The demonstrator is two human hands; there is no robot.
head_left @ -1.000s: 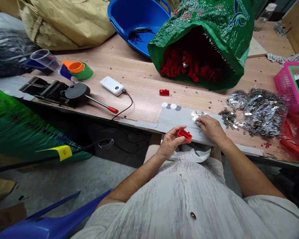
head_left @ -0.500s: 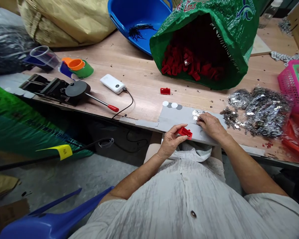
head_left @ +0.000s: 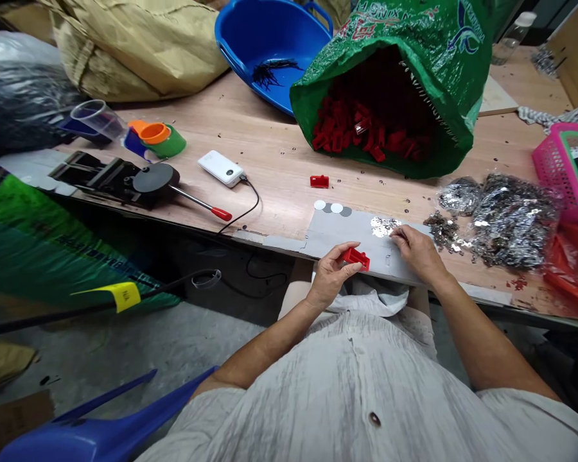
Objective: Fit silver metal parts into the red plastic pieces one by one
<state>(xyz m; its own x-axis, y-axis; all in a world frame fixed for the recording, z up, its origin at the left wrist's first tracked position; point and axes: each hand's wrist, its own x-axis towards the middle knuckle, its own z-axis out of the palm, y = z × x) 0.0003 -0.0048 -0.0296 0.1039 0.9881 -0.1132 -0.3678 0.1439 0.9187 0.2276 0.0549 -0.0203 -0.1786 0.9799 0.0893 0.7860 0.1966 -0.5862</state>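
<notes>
My left hand (head_left: 331, 274) is closed on a small red plastic housing (head_left: 357, 258), held over the front edge of a grey board (head_left: 332, 234). My right hand (head_left: 417, 251) has its fingers pinched together just right of a little pile of shiny metal pieces (head_left: 384, 226) on the board. Whatever sits between those fingertips is too small to make out. Another red housing (head_left: 319, 181) lies on the table behind the board. White and grey discs (head_left: 336, 208) line the board's back left corner.
A green sack (head_left: 390, 96) of red housings lies open behind the board, beside a blue basin (head_left: 274, 51). Right are bagged metal pieces (head_left: 515, 221) and a pink basket (head_left: 559, 167). Left stand a lever press (head_left: 149, 183) and a corded white power bank (head_left: 220, 168).
My right hand has drawn back slightly to the right, uncovering more of the metal pile. The left hand keeps hold of the red housing almost in place. The view has shifted a little.
</notes>
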